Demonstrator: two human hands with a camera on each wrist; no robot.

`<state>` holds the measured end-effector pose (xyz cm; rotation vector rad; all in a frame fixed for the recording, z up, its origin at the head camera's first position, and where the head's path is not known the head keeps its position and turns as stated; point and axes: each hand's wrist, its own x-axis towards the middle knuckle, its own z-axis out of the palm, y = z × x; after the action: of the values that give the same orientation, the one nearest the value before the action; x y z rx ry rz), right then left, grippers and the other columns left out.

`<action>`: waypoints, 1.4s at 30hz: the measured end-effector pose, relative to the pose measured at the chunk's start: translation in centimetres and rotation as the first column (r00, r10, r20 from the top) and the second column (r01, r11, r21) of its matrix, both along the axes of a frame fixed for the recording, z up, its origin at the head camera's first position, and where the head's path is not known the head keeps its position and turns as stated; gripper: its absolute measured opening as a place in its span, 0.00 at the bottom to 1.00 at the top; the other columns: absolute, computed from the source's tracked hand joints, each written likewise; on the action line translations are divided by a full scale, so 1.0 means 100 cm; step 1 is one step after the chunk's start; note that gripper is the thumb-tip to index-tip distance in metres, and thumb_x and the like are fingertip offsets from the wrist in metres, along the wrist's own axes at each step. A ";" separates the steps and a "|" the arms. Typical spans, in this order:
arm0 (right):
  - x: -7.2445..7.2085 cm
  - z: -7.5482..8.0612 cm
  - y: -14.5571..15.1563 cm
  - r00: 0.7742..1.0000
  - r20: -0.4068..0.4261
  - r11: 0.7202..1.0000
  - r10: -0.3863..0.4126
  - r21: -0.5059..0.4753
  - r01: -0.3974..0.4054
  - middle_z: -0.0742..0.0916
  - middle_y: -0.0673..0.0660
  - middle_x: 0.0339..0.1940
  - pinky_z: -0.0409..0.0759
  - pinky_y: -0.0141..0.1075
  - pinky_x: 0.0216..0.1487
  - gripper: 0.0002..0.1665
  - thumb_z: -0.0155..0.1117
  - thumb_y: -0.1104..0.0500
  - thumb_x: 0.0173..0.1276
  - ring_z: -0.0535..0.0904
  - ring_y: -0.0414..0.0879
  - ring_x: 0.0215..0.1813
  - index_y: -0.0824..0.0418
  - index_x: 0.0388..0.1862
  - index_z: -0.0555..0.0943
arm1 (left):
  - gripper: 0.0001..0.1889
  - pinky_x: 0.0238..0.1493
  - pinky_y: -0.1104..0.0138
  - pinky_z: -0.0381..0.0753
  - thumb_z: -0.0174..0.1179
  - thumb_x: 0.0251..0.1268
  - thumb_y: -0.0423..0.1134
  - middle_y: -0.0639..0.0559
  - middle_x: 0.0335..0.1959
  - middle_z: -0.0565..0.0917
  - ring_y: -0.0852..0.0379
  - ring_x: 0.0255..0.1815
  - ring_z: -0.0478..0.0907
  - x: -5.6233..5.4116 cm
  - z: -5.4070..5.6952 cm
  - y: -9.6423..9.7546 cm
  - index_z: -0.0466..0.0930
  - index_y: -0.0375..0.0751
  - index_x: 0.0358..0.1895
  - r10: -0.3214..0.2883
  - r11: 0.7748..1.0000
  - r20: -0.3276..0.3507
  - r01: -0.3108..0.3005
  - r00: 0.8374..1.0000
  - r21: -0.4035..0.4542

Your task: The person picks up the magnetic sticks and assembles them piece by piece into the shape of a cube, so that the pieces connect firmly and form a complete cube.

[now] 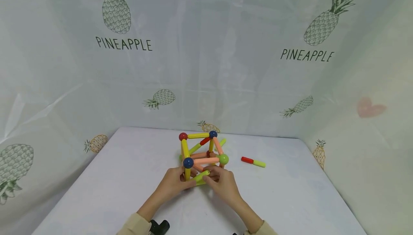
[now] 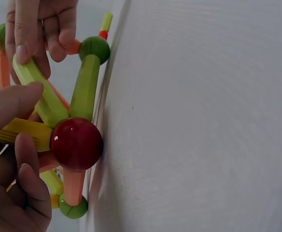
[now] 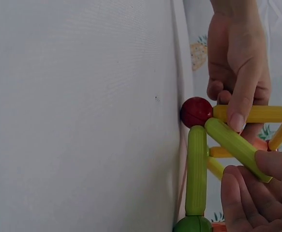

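Note:
A frame of magnetic rods and balls stands on the table, with a blue ball (image 1: 188,162) at its near left top corner. Below that ball a yellow upright rod (image 3: 257,114) runs down to a red ball (image 2: 77,144). My left hand (image 1: 174,183) grips the yellow rod, its thumb against a slanted yellow-green rod (image 3: 235,145). One end of this slanted rod meets the red ball. At its raised other end my right hand (image 1: 224,184) pinches it between thumb and fingers. Another yellow-green rod (image 2: 85,89) lies low between the red ball and a green ball (image 2: 95,49).
To the right of the frame lies a loose red and yellow-green rod (image 1: 253,161). Another yellow-green rod (image 1: 222,142) shows behind the frame. A pineapple-print curtain (image 1: 206,66) hangs along the back of the white table (image 1: 290,199).

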<state>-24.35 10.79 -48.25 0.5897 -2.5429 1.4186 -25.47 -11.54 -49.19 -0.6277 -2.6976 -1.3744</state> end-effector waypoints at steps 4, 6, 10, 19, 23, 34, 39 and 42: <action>0.001 0.001 0.001 1.000 0.018 1.000 0.000 0.008 0.000 0.86 0.43 0.33 0.82 0.29 0.35 0.15 0.70 0.56 0.65 0.83 0.36 0.34 0.56 0.50 0.84 | 0.11 0.23 0.69 0.74 0.71 0.57 0.47 0.62 0.24 0.80 0.61 0.25 0.74 0.000 0.000 0.002 0.84 0.54 0.43 0.023 1.000 0.020 -0.024 1.000 0.017; 0.001 0.001 0.002 1.000 0.022 1.000 0.005 0.010 -0.005 0.86 0.43 0.33 0.81 0.29 0.35 0.16 0.70 0.56 0.65 0.83 0.37 0.35 0.56 0.51 0.83 | 0.11 0.23 0.69 0.75 0.71 0.57 0.46 0.62 0.24 0.80 0.61 0.25 0.74 0.000 0.000 0.002 0.85 0.53 0.42 0.029 0.999 0.023 -0.030 0.999 0.021; 0.001 0.002 0.003 0.999 0.028 1.000 0.024 0.013 -0.025 0.87 0.44 0.34 0.82 0.29 0.36 0.17 0.69 0.57 0.66 0.83 0.37 0.35 0.58 0.54 0.83 | 0.10 0.24 0.69 0.75 0.72 0.56 0.47 0.63 0.24 0.80 0.61 0.25 0.75 -0.001 -0.001 0.002 0.85 0.54 0.41 0.034 0.999 0.017 -0.035 0.999 0.017; 0.013 0.012 0.037 0.992 0.023 0.990 0.122 0.063 -0.123 0.87 0.52 0.46 0.82 0.31 0.40 0.20 0.68 0.61 0.66 0.84 0.40 0.40 0.54 0.57 0.81 | 0.10 0.25 0.69 0.75 0.72 0.56 0.49 0.62 0.25 0.81 0.59 0.27 0.75 -0.003 -0.006 0.003 0.85 0.56 0.40 0.030 0.999 0.024 -0.031 0.999 0.026; 0.011 0.013 0.076 0.996 -0.051 0.993 0.066 0.101 -0.061 0.88 0.50 0.42 0.82 0.31 0.38 0.17 0.69 0.65 0.64 0.84 0.38 0.38 0.51 0.51 0.83 | 0.10 0.26 0.68 0.75 0.72 0.55 0.49 0.61 0.26 0.81 0.59 0.27 0.75 -0.006 -0.008 0.003 0.85 0.58 0.40 0.024 0.999 0.038 -0.026 0.999 0.034; -0.034 0.014 0.165 0.956 -0.233 0.882 -0.178 0.393 0.260 0.86 0.59 0.46 0.81 0.49 0.46 0.17 0.72 0.68 0.58 0.82 0.55 0.46 0.63 0.48 0.85 | 0.11 0.26 0.68 0.75 0.72 0.53 0.53 0.60 0.27 0.81 0.57 0.28 0.75 -0.007 -0.012 -0.002 0.84 0.61 0.40 0.034 0.999 0.084 -0.037 0.996 0.035; -0.062 0.009 0.177 0.968 -0.177 0.820 -0.178 0.518 0.246 0.85 0.61 0.47 0.75 0.56 0.55 0.17 0.72 0.67 0.59 0.79 0.61 0.53 0.64 0.49 0.84 | 0.11 0.26 0.68 0.75 0.72 0.54 0.52 0.60 0.27 0.81 0.57 0.28 0.75 -0.006 -0.012 -0.003 0.84 0.60 0.39 0.033 0.999 0.080 -0.036 0.996 0.037; -0.074 0.006 0.177 0.975 -0.125 0.795 -0.186 0.563 0.224 0.86 0.58 0.44 0.77 0.53 0.53 0.14 0.72 0.65 0.60 0.80 0.57 0.49 0.62 0.47 0.85 | 0.11 0.26 0.68 0.75 0.72 0.54 0.52 0.61 0.27 0.81 0.58 0.28 0.75 -0.007 -0.011 -0.002 0.84 0.60 0.40 0.025 0.999 0.072 -0.028 0.997 0.037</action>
<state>-31.76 28.51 -47.63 0.4008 -2.8663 0.5276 -26.12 -11.73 -50.31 -0.5479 -2.7167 -1.4650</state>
